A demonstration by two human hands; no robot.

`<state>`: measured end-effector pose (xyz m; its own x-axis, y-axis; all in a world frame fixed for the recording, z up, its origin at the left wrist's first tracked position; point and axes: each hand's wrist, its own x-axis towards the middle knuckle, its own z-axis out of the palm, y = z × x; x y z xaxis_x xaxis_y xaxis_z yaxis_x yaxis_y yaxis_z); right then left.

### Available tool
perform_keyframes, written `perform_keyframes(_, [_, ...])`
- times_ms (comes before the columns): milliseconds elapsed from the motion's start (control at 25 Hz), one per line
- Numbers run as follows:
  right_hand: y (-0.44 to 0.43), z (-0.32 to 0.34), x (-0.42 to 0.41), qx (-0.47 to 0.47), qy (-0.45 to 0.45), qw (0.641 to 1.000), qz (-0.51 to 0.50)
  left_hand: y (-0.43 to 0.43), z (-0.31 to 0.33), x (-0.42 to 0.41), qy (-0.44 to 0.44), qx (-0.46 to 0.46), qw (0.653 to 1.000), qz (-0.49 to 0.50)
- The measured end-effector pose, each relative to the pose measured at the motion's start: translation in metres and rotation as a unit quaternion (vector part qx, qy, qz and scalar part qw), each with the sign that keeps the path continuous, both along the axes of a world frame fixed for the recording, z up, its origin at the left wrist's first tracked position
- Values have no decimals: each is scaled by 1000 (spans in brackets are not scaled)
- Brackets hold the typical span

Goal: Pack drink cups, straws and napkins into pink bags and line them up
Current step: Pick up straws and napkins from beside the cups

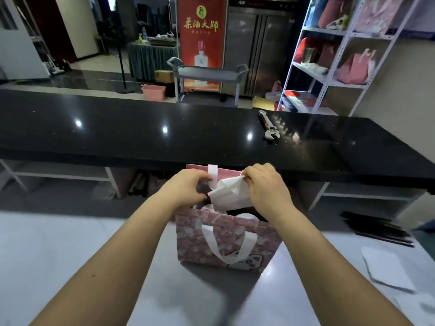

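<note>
A pink patterned bag (226, 241) with white handles stands open on the pale table in front of me. My right hand (266, 187) pinches a white napkin (229, 195) at its top corner and holds it over the bag's mouth. My left hand (186, 185) grips the bag's far rim beside the upright white handle (213, 175). A white rounded shape, perhaps a cup lid, shows just inside the bag; the rest of the inside is hidden.
Black straws (376, 229) lie at the right of the table, with flat white napkins (386, 269) nearer me. A black counter (164, 130) runs across behind, bearing a wrench (268, 124). Shelves (334, 57) with pink bags stand at the far right.
</note>
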<state>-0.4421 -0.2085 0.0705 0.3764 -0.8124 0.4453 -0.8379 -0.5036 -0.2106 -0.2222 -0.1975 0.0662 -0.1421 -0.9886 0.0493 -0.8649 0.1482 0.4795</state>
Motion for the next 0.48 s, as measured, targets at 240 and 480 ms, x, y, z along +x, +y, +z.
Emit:
perform_keyframes(240, [-19,-16,24,83,154,983,-53,-20,-6,6,-78,43,990,-111])
perform_keyframes(480, [-6,-15,7,95,42,994,-38,-11,-19,15,32,2,992,-122])
